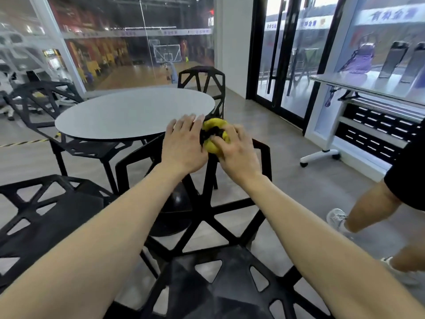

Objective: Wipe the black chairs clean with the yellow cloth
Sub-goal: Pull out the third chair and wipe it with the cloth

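Observation:
The yellow cloth [212, 134] is bunched into a ball with a dark patch in its middle, held above the backrest top of the nearest black chair [230, 268]. My right hand [234, 149] grips the cloth from the right and below. My left hand [184, 141] has its fingers extended, touching the cloth's left side. Both forearms reach forward over that chair's cut-out seat. Other black chairs stand at the near left [46, 217], the far left [69, 134] and behind the table [202, 81].
A round grey table [128, 113] on a black pedestal stands just beyond the chair. Another person's legs and white shoes [338, 217] are at the right. A white wheeled folding table [358, 88] and glass doors line the right side.

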